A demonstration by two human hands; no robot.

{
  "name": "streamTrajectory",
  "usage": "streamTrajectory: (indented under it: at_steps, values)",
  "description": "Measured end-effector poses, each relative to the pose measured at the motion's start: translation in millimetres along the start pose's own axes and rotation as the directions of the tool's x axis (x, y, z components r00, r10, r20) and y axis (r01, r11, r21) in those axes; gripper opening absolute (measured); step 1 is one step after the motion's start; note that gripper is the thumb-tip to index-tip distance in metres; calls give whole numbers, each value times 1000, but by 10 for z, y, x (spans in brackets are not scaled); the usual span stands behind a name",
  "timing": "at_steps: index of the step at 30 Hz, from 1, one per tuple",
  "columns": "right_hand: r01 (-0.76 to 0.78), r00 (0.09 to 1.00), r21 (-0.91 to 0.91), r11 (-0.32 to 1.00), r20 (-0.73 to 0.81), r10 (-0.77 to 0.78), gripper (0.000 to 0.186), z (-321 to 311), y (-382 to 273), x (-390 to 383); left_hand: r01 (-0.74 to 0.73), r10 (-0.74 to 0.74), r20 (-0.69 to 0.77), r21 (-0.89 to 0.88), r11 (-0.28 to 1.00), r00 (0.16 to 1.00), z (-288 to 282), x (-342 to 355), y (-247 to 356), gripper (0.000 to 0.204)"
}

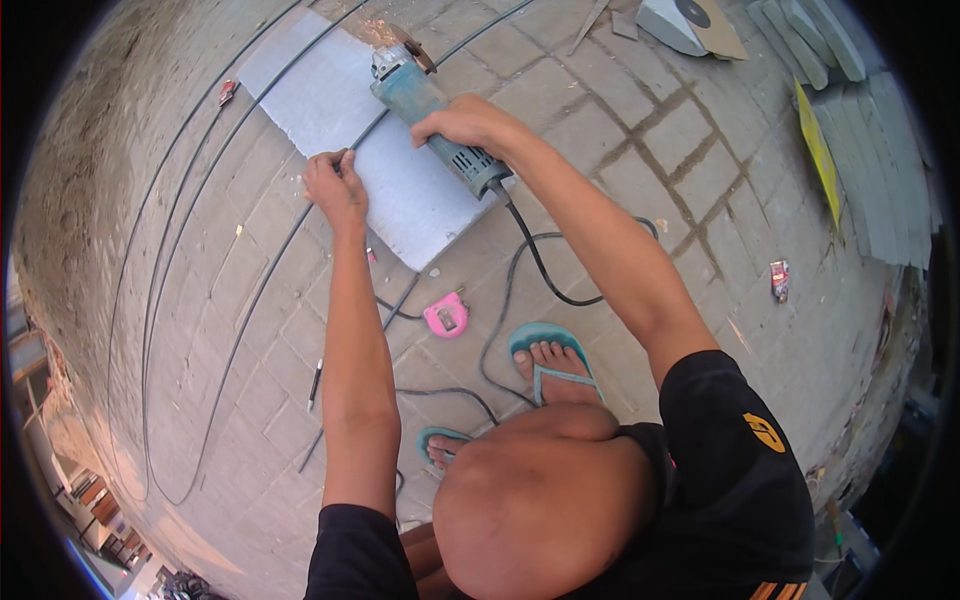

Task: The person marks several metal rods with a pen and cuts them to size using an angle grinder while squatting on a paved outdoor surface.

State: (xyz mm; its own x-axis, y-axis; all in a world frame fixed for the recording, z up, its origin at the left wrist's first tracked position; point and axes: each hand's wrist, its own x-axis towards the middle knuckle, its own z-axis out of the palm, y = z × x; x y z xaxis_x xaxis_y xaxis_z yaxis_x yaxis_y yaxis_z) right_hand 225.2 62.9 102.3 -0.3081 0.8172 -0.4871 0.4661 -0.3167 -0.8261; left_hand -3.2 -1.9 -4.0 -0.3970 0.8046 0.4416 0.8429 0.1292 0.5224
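Note:
My right hand point(455, 125) is closed around a teal angle grinder point(410, 90), whose disc point(423, 57) is at the top beside a thin metal rod point(464, 43), with a few orange sparks near it. My left hand point(335, 185) is closed on the rod lower down, at the left edge of a pale grey slab point(400, 200) lying on the paving. The grinder's black cord point(530, 250) loops away from its rear toward my feet.
Long bent rods point(160, 230) lie along the left. A pink tape measure point(447, 316) and a pen point(315, 383) lie near my sandalled feet point(545, 365). Stacked grey slabs point(870, 170), a yellow strip point(815, 150) and a cardboard piece with a disc point(700, 25) are at the right.

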Motion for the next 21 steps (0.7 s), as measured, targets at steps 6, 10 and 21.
streamTrajectory:
  at_steps: [6,10,21]
  values:
    - [-16,1000,-3,1000,-4,16,44,4,36,30,6,-6,4,6,1000,1000,-5,-3,29,15]
    - [-13,1000,9,1000,9,13,45,2,27,12,-4,4,-4,4,1000,1000,-7,9,6,15]
    - [-8,1000,15,1000,12,8,46,-3,12,-6,6,-6,12,-1,1000,1000,-4,9,3,16]
